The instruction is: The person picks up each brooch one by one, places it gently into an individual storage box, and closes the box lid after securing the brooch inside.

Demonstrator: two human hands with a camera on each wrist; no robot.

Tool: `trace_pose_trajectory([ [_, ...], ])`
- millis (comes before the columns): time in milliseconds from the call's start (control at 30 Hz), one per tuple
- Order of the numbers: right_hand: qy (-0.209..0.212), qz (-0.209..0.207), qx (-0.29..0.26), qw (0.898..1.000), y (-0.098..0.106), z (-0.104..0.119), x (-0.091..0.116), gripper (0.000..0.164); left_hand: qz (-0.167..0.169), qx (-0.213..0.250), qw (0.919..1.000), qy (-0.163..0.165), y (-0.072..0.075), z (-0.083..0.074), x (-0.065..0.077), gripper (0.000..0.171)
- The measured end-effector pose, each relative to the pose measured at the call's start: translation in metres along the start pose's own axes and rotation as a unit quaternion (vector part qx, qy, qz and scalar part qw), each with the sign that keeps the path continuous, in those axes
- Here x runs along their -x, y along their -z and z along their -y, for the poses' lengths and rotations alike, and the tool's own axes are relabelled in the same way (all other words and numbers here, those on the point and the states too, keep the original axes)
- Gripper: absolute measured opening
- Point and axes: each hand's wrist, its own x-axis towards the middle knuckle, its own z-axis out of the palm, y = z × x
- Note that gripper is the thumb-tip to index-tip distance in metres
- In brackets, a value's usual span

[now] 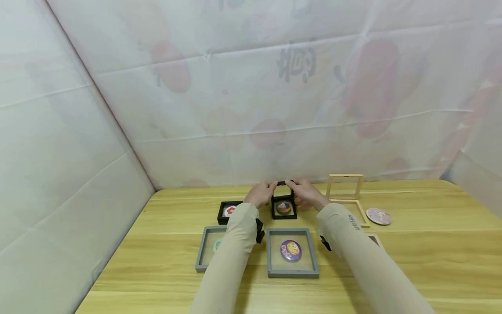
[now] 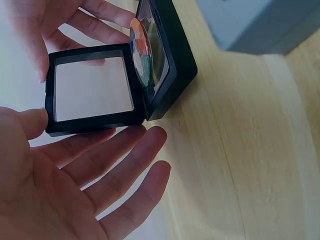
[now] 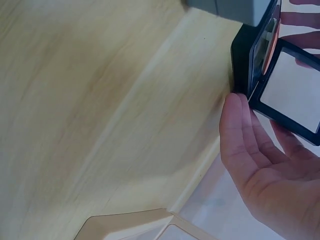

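Note:
A small black display frame [image 1: 284, 216] stands hinged open at the back of the table, its clear-windowed lid [image 2: 92, 125] raised upright. A round badge in orange and green [image 1: 283, 207] lies in its lower half. My left hand [image 1: 260, 194] holds the lid from the left, thumb at its top edge and fingers along the side. From the other side my right hand [image 1: 310, 195] grips the same lid, thumb on the top edge; its fingertips reach the hinge in the right wrist view.
Left is another black frame [image 1: 224, 221] with a flower badge. Nearer stand two grey frames, one [image 1: 293, 274] with a purple badge [image 1: 291, 250], the other [image 1: 201, 257] partly behind my sleeve. To the right are an open wooden frame [image 1: 345, 176] and a pink badge [image 1: 378, 216]. Fabric walls enclose the table.

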Motion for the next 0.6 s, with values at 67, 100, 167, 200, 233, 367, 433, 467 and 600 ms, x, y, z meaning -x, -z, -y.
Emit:
trace_pose_trajectory([
  [67, -0.001, 0.003, -0.002, 1.0, 0.0001, 0.0001, -0.0015, 0.076, 0.005, 0.001, 1.0, -0.001, 0.0008, 0.0007, 0.0004, 0.054],
  [100, 0.0, 0.003, -0.003, 1.0, 0.0004, -0.0001, -0.0025, 0.075, 0.007, 0.002, 1.0, -0.002, 0.0014, 0.0011, 0.0008, 0.054],
  [167, 0.001, 0.003, -0.005, 1.0, 0.0008, -0.0006, -0.004, 0.073, 0.013, 0.005, 0.9999, -0.007, 0.0022, 0.0016, 0.0022, 0.054],
  [200, 0.0, 0.002, -0.006, 1.0, 0.0008, -0.001, -0.0045, 0.071, 0.017, 0.009, 0.9997, -0.011, 0.0026, 0.0018, 0.003, 0.054],
  [233, 0.001, 0.001, -0.006, 1.0, 0.0008, -0.0016, -0.0048, 0.069, 0.022, 0.011, 0.9996, -0.014, 0.0031, 0.0022, 0.0037, 0.055],
  [367, 0.0, 0.001, -0.008, 1.0, 0.0001, -0.0032, -0.0059, 0.066, 0.037, 0.031, 0.9987, -0.015, 0.004, 0.0033, 0.0051, 0.055],
  [433, 0.001, 0.002, -0.007, 1.0, 0.0002, -0.0035, -0.0058, 0.068, 0.04, 0.038, 0.9984, -0.013, 0.0042, 0.0037, 0.0048, 0.055],
  [467, 0.002, 0.003, -0.007, 1.0, 0.0005, -0.0035, -0.0059, 0.069, 0.042, 0.04, 0.9982, -0.013, 0.0044, 0.0039, 0.0042, 0.055],
  [600, 0.002, 0.006, -0.008, 1.0, 0.0013, -0.0041, -0.0055, 0.071, 0.055, 0.052, 0.997, -0.015, 0.0042, 0.0062, 0.0018, 0.055],
])
